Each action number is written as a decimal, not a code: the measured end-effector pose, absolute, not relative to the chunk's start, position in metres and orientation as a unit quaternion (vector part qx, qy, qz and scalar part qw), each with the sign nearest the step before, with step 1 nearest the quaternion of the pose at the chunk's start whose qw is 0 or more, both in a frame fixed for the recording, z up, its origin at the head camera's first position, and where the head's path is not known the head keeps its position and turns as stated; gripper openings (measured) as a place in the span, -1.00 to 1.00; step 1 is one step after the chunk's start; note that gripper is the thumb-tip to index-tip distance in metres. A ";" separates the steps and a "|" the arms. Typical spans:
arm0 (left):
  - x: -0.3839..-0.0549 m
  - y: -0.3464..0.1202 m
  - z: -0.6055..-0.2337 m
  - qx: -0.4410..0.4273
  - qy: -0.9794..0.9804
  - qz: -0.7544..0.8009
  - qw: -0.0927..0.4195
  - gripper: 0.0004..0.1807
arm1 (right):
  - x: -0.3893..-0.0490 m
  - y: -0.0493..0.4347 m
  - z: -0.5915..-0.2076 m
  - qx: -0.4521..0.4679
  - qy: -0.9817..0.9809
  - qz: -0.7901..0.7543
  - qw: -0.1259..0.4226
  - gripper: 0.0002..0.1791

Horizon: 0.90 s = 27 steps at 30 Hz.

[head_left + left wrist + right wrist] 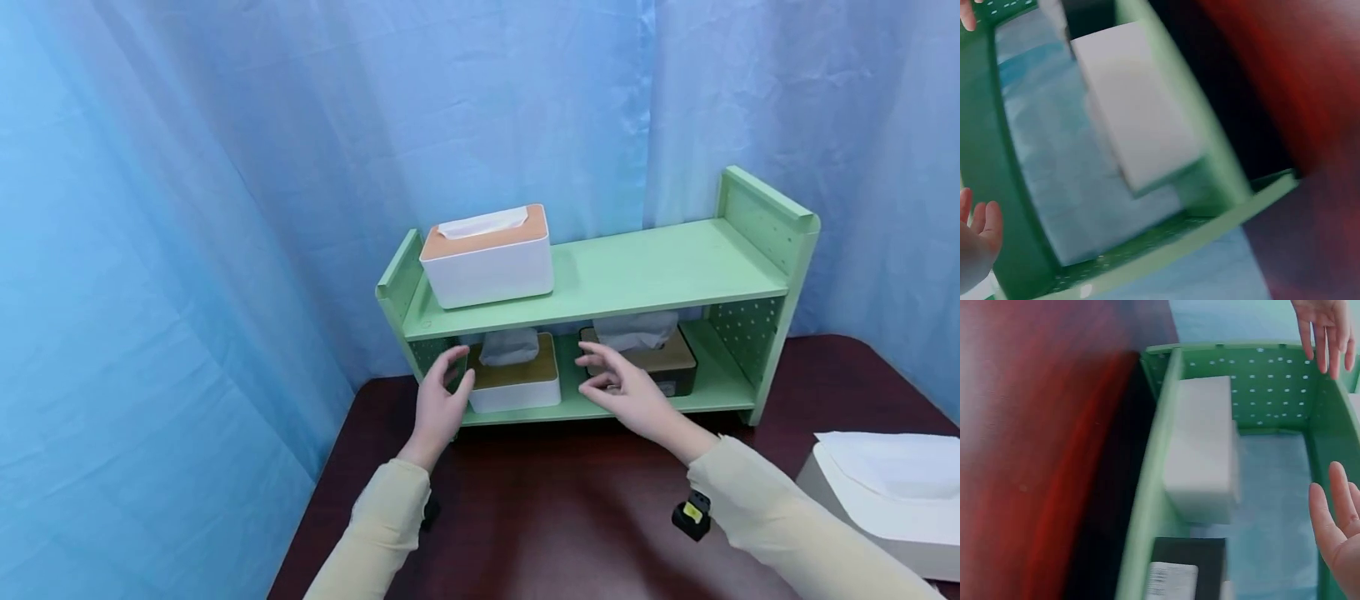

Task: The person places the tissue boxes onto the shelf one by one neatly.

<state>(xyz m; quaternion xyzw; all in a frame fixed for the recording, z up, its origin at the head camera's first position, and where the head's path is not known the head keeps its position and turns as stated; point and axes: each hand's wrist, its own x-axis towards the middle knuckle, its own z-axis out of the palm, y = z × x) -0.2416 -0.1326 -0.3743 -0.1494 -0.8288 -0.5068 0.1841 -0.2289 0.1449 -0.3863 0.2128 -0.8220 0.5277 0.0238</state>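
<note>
My left hand [442, 402] hovers before the left end of a green two-tier shelf [667, 265], fingers relaxed and bent, nothing in its grasp. Beside it, on the lower tier, sits a white tissue box [517, 396] with a wood-look lid and a tissue poking out. My right hand [633, 398] overlaps a dark tissue box [677, 377] with a brownish lid on the same tier; its fingers are loosely spread and empty. Another white tissue box [491, 268] with a wood-look lid stands on the upper tier's left. Both wrist views show spread fingers [992, 228] [1340, 494] near the shelf.
A larger white tissue box [862, 510] stands on the dark red table [570, 517] at the right, cut off by the frame. Perforated green end panels [761, 225] bound the shelf. Blue curtains [300, 125] hang behind and to the left.
</note>
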 end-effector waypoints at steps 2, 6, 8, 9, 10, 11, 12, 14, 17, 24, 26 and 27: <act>-0.237 -0.135 -0.386 -0.149 -0.839 -0.488 0.186 -0.62 | -0.225 0.147 -0.397 0.206 -0.823 0.530 0.018 -0.33; -0.227 -0.139 -0.409 -0.145 -0.855 -0.464 0.182 -0.62 | -0.217 0.152 -0.416 0.192 -0.825 0.532 0.004 -0.34; -0.222 -0.140 -0.419 -0.146 -0.853 -0.470 0.173 -0.62 | -0.212 0.155 -0.425 0.185 -0.824 0.535 -0.002 -0.34; -0.219 -0.140 -0.424 -0.146 -0.852 -0.474 0.168 -0.62 | -0.209 0.156 -0.429 0.183 -0.823 0.537 -0.005 -0.34; -0.217 -0.139 -0.428 -0.145 -0.850 -0.480 0.161 -0.61 | -0.207 0.157 -0.434 0.180 -0.823 0.539 -0.007 -0.34; -0.214 -0.139 -0.432 -0.144 -0.848 -0.486 0.155 -0.61 | -0.204 0.158 -0.438 0.179 -0.822 0.541 -0.009 -0.34; -0.212 -0.138 -0.436 -0.143 -0.845 -0.494 0.147 -0.61 | -0.202 0.160 -0.443 0.177 -0.822 0.541 -0.010 -0.34; -0.207 -0.137 -0.443 -0.134 -0.843 -0.505 0.131 -0.61 | -0.197 0.163 -0.452 0.178 -0.821 0.542 -0.012 -0.34; -0.200 -0.136 -0.453 -0.121 -0.837 -0.523 0.105 -0.59 | -0.188 0.168 -0.465 0.182 -0.822 0.539 -0.003 -0.37; -0.188 -0.129 -0.472 -0.117 -0.834 -0.533 0.082 -0.58 | -0.171 0.184 -0.488 0.188 -0.822 0.537 0.028 -0.43; -0.184 -0.127 -0.475 -0.118 -0.833 -0.536 0.075 -0.58 | -0.167 0.188 -0.493 0.189 -0.820 0.540 0.034 -0.44; -0.183 -0.126 -0.476 -0.119 -0.832 -0.537 0.069 -0.57 | -0.166 0.191 -0.496 0.191 -0.819 0.540 0.037 -0.44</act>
